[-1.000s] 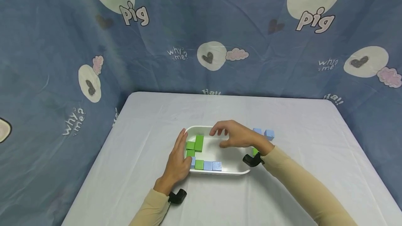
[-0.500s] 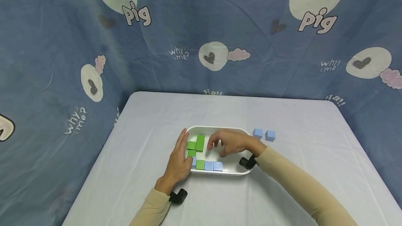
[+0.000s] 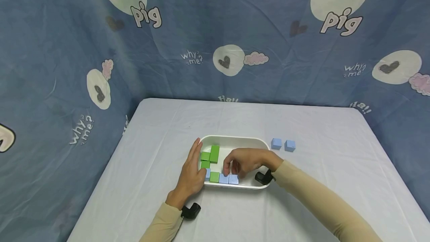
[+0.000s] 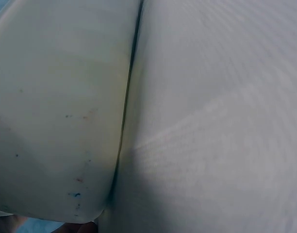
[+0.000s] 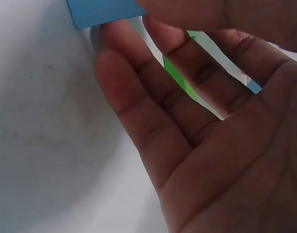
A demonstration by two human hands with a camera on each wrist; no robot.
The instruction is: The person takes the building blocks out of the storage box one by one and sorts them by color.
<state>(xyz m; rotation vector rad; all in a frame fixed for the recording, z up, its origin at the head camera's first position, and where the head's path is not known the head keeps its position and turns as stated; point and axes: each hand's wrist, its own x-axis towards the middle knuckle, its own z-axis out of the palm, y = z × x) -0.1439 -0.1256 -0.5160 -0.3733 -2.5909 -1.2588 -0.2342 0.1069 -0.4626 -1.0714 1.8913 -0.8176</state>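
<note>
A white tray (image 3: 235, 137) holds green and blue blocks. My left hand (image 3: 189, 176) rests along its left side, fingers straight and thumb over the near corner by a blue block (image 3: 208, 174). In the left wrist view the tray's outer wall (image 4: 61, 121) fills the left part. My right hand (image 3: 248, 160) reaches inside, fingers curled down over the near row, pinching a blue cube (image 3: 233, 179) at the row's right end. In the right wrist view this blue cube (image 5: 105, 9) shows by the thumb and fingertips. Beside it sit another blue cube (image 3: 223, 179) and a green cube (image 3: 214, 177).
At the tray's left end lie a tall green block (image 3: 214, 154) and two small green blocks, one (image 3: 205, 156) above the other (image 3: 205, 164). Outside, two blue cubes, one (image 3: 276, 143) left of the other (image 3: 290, 145), stand on the white cloth (image 3: 329, 167).
My right hand has moved down and nearer, from above the tray's middle to the near row, and its fingers have drawn together. The left hand stays at the tray's side.
</note>
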